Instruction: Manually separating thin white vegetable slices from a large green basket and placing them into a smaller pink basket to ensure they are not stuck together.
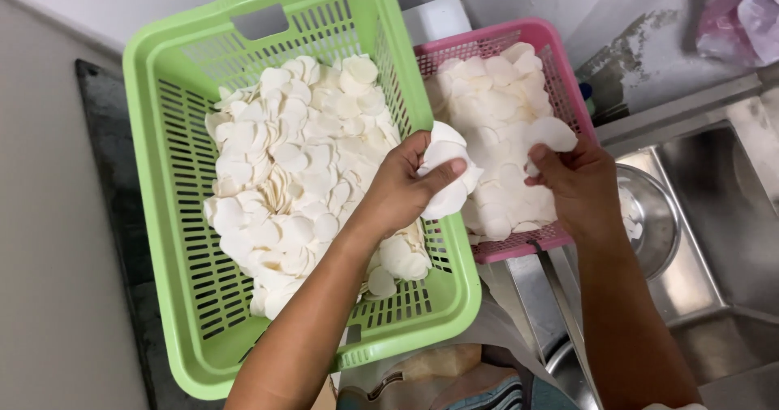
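My left hand (403,184) grips a stack of thin white round discs (448,174) over the right rim of a green plastic basket (166,183). A heap of the same white discs (300,166) fills that basket. My right hand (578,184) pinches a single white disc (550,134) above a smaller pink basket (560,69). The pink basket also holds a pile of white discs (487,110). Both hands sit close together between the two baskets.
A round metal bowl (653,207) rests in a steel sink (722,215) at right. A pink plastic bag (742,12) lies at the top right. A dark mat (105,134) lies under the green basket. A white wall runs along the left.
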